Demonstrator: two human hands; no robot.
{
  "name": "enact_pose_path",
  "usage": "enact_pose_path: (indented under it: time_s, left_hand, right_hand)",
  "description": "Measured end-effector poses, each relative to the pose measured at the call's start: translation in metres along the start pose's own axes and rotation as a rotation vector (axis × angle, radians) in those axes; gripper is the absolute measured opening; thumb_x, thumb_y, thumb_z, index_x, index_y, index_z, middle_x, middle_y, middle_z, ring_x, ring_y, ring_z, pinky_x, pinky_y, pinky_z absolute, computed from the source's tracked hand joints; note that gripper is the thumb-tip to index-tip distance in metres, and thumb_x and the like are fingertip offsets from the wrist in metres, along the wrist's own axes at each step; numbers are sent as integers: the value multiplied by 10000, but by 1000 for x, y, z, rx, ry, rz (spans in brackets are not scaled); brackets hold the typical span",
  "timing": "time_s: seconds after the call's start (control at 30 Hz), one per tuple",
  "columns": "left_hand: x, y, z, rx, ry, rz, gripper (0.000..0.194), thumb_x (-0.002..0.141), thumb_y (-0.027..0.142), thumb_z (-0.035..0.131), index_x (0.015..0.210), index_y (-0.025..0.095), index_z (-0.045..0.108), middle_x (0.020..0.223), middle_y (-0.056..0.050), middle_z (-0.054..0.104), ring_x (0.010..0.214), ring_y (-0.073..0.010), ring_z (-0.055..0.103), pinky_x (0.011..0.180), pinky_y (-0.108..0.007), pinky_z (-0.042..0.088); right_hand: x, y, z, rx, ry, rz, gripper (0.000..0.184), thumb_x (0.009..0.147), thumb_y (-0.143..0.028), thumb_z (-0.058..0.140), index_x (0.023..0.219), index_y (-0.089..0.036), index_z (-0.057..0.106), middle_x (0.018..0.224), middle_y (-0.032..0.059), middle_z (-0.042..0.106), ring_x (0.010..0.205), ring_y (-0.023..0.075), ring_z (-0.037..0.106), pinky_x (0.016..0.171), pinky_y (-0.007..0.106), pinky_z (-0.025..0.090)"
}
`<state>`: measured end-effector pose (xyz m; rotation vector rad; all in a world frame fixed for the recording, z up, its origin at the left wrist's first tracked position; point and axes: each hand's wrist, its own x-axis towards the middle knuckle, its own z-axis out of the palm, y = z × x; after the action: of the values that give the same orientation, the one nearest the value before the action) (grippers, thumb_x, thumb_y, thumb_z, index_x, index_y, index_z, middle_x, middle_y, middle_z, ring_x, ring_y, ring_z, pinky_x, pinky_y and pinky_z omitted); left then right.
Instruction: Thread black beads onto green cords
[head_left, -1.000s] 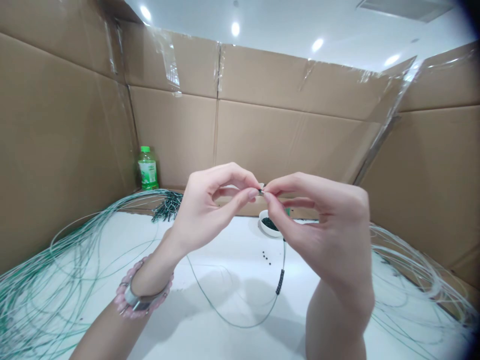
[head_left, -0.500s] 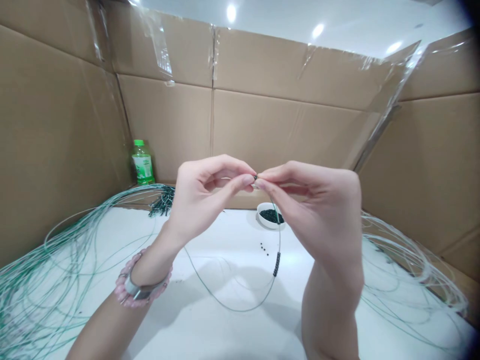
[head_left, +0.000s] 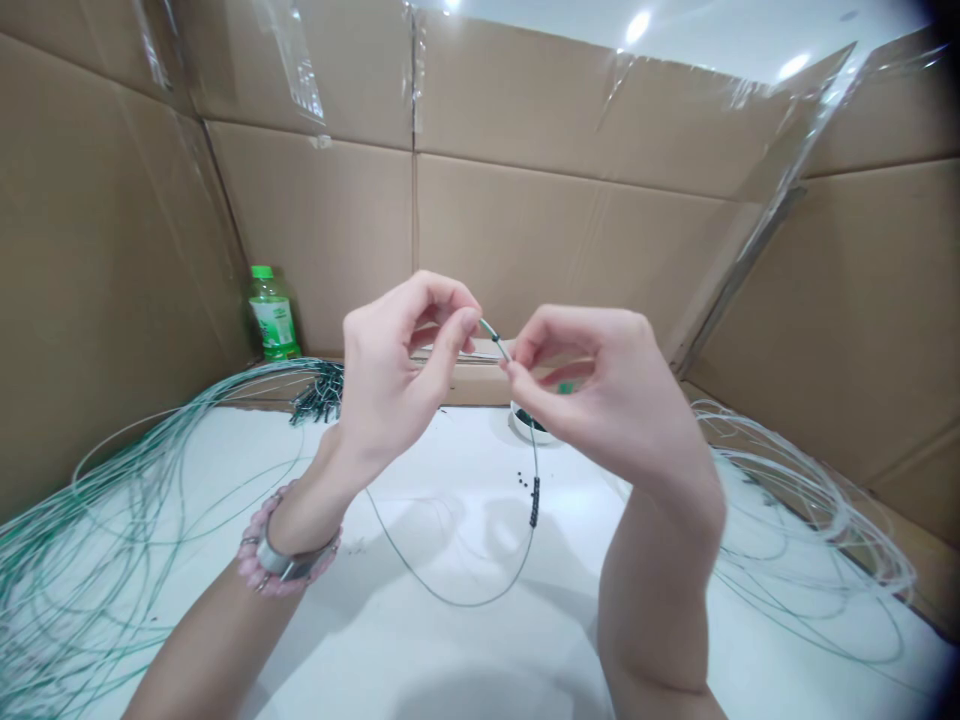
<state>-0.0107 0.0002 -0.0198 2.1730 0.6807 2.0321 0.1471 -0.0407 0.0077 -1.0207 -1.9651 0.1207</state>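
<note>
My left hand (head_left: 405, 365) pinches a thin green cord (head_left: 487, 327) between thumb and forefinger. A short way to the right, my right hand (head_left: 600, 385) pinches the same cord. A small black bead (head_left: 496, 338) sits on the short stretch between my fingertips. Below the hands the cord hangs in a wide loop over the white tabletop, and a row of several black beads (head_left: 535, 503) is threaded on its right side. Behind my right fingers, partly hidden, stands a white bowl (head_left: 525, 433) with dark beads inside.
A few loose beads (head_left: 520, 478) lie on the white tabletop (head_left: 465, 660). Bundled green cords (head_left: 150, 470) with dark ends (head_left: 319, 392) spread on the left, pale cords (head_left: 810, 500) on the right. A green bottle (head_left: 274, 315) stands against the cardboard walls (head_left: 525, 230).
My fingertips have drawn apart, exposing cord with a black bead between them. The left hand has risen slightly. The hanging loop has shifted a little left, and the view has moved slightly.
</note>
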Motion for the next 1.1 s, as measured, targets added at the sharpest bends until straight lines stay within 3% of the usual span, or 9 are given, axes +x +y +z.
enact_pose_path:
  time_s: [0.1, 0.27, 0.47, 0.63, 0.77, 0.87, 0.93, 1.0, 1.1]
  left_hand:
    - [0, 0, 1, -22, -23, -24, 106, 862, 258, 569, 788, 184, 574, 683, 22, 587, 598, -70, 597, 574, -175, 499]
    - [-1, 2, 3, -22, -73, 0, 95, 864, 236, 566, 786, 181, 564, 695, 16, 596, 615, -72, 593, 585, -175, 500]
    - [-1, -2, 3, -17, -53, -9, 99, 867, 231, 560, 788, 171, 560, 693, 19, 584, 601, -62, 585, 577, -156, 493]
    - [-4, -2, 10, -67, -99, -15, 90, 855, 204, 576, 781, 153, 582, 696, 19, 606, 598, -49, 579, 566, -132, 481]
    - [-4, -8, 18, -230, -98, -111, 119, 851, 248, 590, 780, 152, 599, 688, 14, 614, 590, -51, 586, 554, -132, 477]
    - [-6, -31, 28, -390, -113, -220, 207, 872, 349, 550, 840, 154, 612, 699, -1, 622, 600, -66, 584, 598, -168, 499]
    - [-13, -55, 38, -379, -259, -307, 330, 912, 427, 436, 935, 147, 610, 747, -28, 630, 648, -90, 587, 646, -211, 510]
    - [-28, -81, 50, -183, -587, -350, 400, 936, 426, 333, 1003, 140, 605, 882, -69, 653, 771, -119, 601, 724, -245, 501]
    - [-65, -110, 68, -71, -868, -375, 201, 769, 289, 602, 877, 132, 666, 835, -70, 681, 730, -159, 605, 673, -262, 480]
  right_hand:
    - [-2, 4, -7, 10, -116, 34, 71, 746, -178, 620, 675, -187, 626, 654, -24, 639, 618, 112, 620, 533, 203, 515]
    - [0, 1, -3, 86, 104, -33, 90, 802, -248, 622, 743, -196, 666, 736, -8, 690, 679, 111, 642, 587, 195, 538]
    - [-1, 4, -9, -149, -238, 75, 135, 753, -215, 649, 621, -193, 648, 604, -24, 638, 583, 124, 600, 536, 245, 489]
    - [1, 5, -6, 109, 35, -28, 83, 804, -201, 612, 777, -194, 690, 756, -17, 699, 725, 113, 667, 621, 193, 547]
    - [6, 9, 2, 132, 102, -81, 160, 788, -97, 589, 709, -198, 685, 684, -31, 691, 647, 108, 658, 583, 196, 546]
    - [9, 14, 4, 103, 133, -87, 143, 786, -107, 601, 687, -189, 662, 655, -27, 673, 624, 113, 645, 565, 209, 538]
    - [9, 16, 4, 91, 158, -89, 131, 800, -129, 598, 691, -184, 644, 654, -24, 658, 625, 111, 634, 556, 209, 525]
    - [9, 15, 3, 92, 185, -93, 127, 813, -148, 595, 696, -185, 628, 659, -23, 643, 631, 105, 621, 549, 205, 511]
    - [7, 14, 1, 68, 179, -98, 133, 819, -150, 594, 695, -191, 621, 660, -26, 628, 627, 95, 592, 552, 205, 500]
